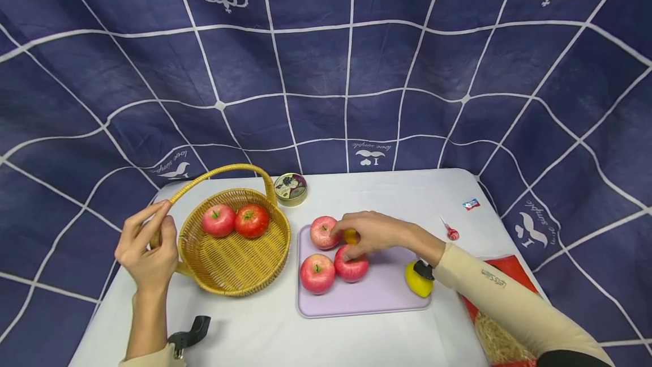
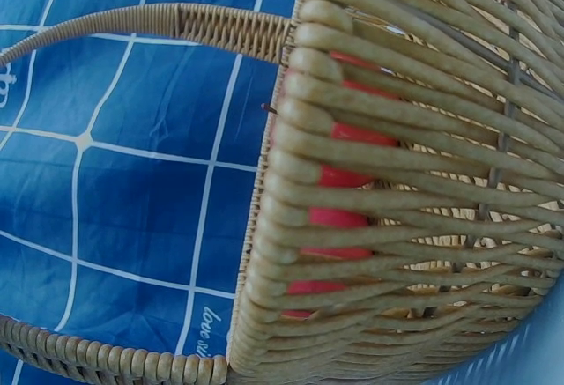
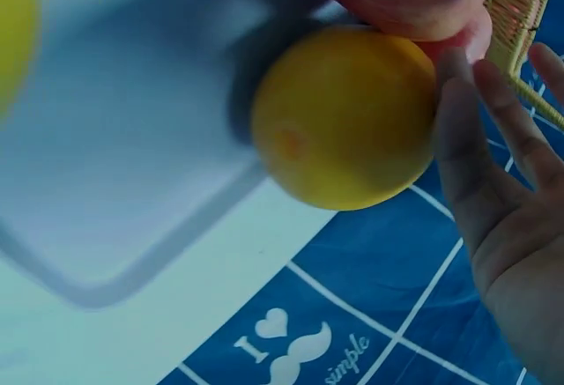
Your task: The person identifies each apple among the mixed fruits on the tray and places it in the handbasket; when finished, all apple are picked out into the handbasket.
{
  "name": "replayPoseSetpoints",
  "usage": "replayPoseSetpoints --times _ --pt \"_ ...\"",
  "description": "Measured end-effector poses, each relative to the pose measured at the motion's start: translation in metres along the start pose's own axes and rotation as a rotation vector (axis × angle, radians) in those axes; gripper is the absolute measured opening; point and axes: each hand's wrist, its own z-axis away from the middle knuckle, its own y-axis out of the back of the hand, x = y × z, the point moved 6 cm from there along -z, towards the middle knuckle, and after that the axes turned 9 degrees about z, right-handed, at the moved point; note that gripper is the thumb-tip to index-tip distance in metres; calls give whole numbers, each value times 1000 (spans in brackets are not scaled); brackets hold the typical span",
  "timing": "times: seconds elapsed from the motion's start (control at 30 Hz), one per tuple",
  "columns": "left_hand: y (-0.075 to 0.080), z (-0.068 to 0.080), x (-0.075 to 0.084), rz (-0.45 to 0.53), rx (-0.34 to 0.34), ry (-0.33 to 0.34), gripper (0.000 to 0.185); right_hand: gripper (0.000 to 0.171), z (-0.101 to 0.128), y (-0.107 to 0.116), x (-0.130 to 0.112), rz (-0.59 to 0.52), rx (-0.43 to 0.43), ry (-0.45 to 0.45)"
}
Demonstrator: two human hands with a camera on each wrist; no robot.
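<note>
My left hand (image 1: 149,248) grips the arched handle of a wicker basket (image 1: 234,287). Inside the basket lie a pink apple (image 1: 218,220) and a redder apple (image 1: 252,221); red shows through the weave (image 2: 441,165) in the left wrist view. Over a lilac tray (image 1: 377,302), my right hand (image 1: 379,232) reaches down with fingers spread, its thumb at a red apple (image 1: 352,268) and its fingertips by another apple (image 1: 323,232). An orange (image 3: 344,121) sits beneath that hand, partly hidden in the head view. A third apple (image 1: 317,274) lies at the tray's left.
A yellow lemon (image 1: 417,283) lies at the tray's right end, below my right wrist. Behind the basket stands a round tin (image 1: 291,188). A lollipop (image 1: 451,232), a small wrapped sweet (image 1: 471,204) and a red bag (image 1: 501,338) are on the right.
</note>
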Motion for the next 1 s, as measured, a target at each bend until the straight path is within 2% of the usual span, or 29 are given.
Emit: replayPoseSetpoints --times 0.27,0.43,1.0 --pt "0 0 -1 8 5 -1 14 54 19 -17 3 63 -66 -23" --pt "0 0 -1 8 2 0 14 55 24 -25 6 40 -82 -44" --pt "2 0 -2 2 -21 7 13 63 15 -42 4 -46 -111 -32"
